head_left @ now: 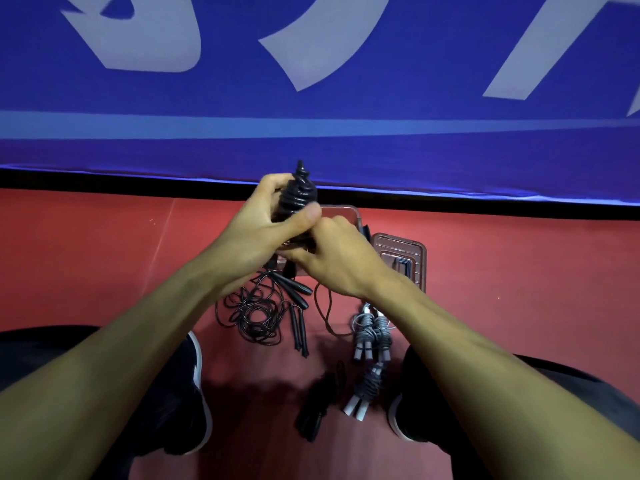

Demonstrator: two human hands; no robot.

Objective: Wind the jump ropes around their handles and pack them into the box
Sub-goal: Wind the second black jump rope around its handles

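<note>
Head view: black jump rope wound on its handles, held above red floor, long axis upright, tip toward 12 o'clock. Left hand curled round bundle from 9 o'clock, thumb across coils. Right hand at 4 o'clock of bundle, fingers bent at its lower end; grip there hidden. Box just behind hands, lid at 3 o'clock. Loose black rope at 6 o'clock.
</note>
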